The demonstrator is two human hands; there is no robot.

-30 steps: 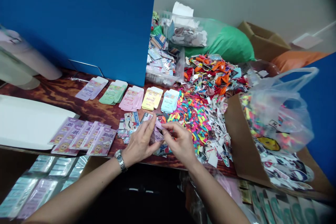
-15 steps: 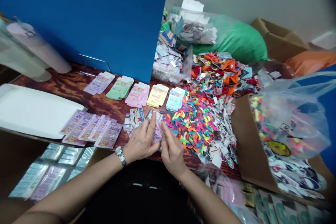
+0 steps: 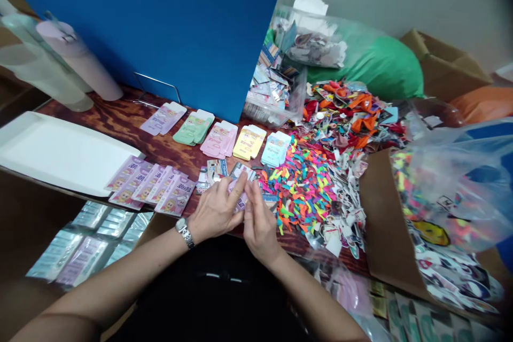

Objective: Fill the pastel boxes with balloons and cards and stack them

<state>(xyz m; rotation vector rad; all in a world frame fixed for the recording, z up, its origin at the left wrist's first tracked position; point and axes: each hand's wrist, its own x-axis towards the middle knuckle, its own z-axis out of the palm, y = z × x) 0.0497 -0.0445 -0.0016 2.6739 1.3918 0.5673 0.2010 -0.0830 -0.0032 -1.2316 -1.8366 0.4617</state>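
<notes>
At the near edge of the bench, the left hand point(image 3: 216, 212) and the right hand point(image 3: 258, 224) meet over a flat pink carton point(image 3: 241, 199). The left fingers curl around it, and the right fingers lie straight and close together, pressed against its side. A wristwatch point(image 3: 184, 230) sits on the left wrist. A row of lilac cartons point(image 3: 152, 188) lies just to the left, near a white tray point(image 3: 60, 152). A heap of coloured balloons point(image 3: 304, 184) lies to the right.

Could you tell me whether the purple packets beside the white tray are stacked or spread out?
Spread out: the purple packets lie flat in an overlapping row on the table.
</notes>
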